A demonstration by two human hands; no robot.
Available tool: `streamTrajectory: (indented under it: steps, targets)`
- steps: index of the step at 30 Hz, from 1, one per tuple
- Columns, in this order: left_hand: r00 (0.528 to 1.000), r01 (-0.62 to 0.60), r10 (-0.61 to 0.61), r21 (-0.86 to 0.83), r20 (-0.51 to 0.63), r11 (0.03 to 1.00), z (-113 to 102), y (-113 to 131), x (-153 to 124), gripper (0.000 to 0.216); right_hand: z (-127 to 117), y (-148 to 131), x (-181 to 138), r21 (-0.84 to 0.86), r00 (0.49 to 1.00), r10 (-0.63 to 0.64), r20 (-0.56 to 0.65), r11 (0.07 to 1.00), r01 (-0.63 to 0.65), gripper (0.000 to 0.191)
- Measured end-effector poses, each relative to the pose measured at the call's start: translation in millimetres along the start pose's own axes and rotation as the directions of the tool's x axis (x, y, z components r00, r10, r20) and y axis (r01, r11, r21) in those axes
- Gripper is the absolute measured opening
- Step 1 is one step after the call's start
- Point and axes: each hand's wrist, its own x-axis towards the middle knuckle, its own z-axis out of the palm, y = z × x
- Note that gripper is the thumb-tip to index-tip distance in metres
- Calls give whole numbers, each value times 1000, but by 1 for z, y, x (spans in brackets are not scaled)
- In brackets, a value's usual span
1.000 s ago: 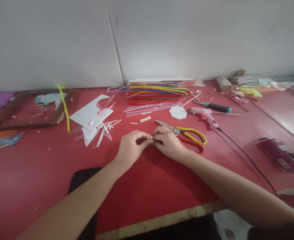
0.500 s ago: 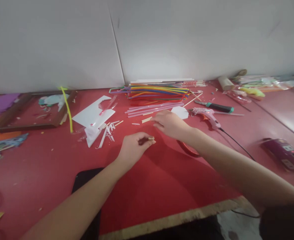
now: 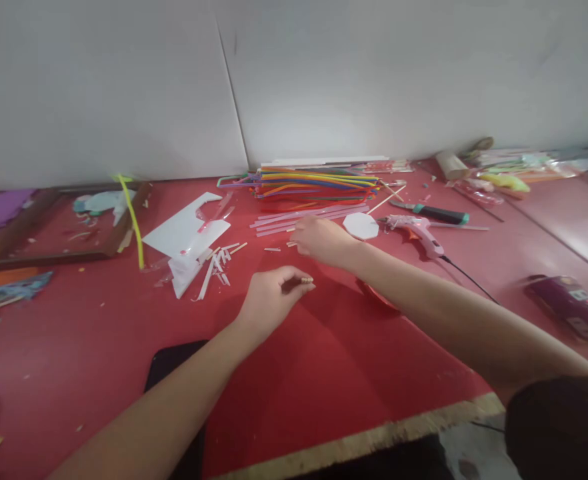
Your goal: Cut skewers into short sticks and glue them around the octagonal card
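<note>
My left hand point(image 3: 269, 297) rests on the red table point(image 3: 324, 360) with its fingers closed on a small bundle of short wooden sticks point(image 3: 306, 281), whose ends poke out to the right. My right hand point(image 3: 321, 240) reaches further back, fingers curled down over the short stick pieces point(image 3: 291, 244) lying near the pale pink straws point(image 3: 304, 217). Whether it grips one is hidden. Behind lies a stack of coloured straws point(image 3: 314, 183).
A white octagon piece point(image 3: 361, 226), a pink glue gun point(image 3: 417, 230) with its black cord, and a green-handled knife point(image 3: 437, 215) lie right of my right hand. White sheet and cut strips point(image 3: 189, 243) lie left. A wooden frame point(image 3: 59, 223) sits far left, a dark phone point(image 3: 174, 373) near my left arm.
My right hand has left the bundle and moved back and slightly left to the loose stick pieces. My left hand stays in place with the bundle.
</note>
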Motion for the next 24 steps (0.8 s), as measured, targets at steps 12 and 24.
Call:
streamTrajectory:
  steps: [12,24]
  targets:
    - [1000,13,-13,2,-17,1000,1,-4,1,3,6,-10,-76,708,951,268,-157,701,-81,11]
    - [998,-43,45,53,-40,998,0,3,-3,3,27,-34,-89,754,936,313,-158,651,-91,16]
